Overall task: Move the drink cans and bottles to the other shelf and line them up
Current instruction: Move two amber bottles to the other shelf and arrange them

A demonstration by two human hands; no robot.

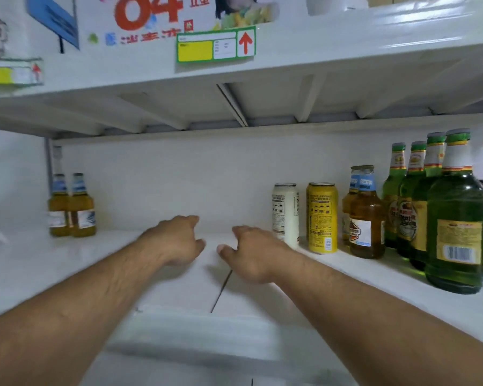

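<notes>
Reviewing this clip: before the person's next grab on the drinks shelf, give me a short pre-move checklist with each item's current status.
1. Left hand free: ok, fingers loosely curled, holding nothing.
2. Right hand free: ok, it holds nothing.
3. Nearest item reachable: ok, the white can stands upright just right of the right hand, with nothing in front of it.
4. Neighbours stable: ok, the yellow can and amber bottles stand upright.
5. Landing spot open: ok, bare shelf lies between the hands and the two bottles at left.
6. Green bottles lined up: cannot tell, they overlap in this view.
</notes>
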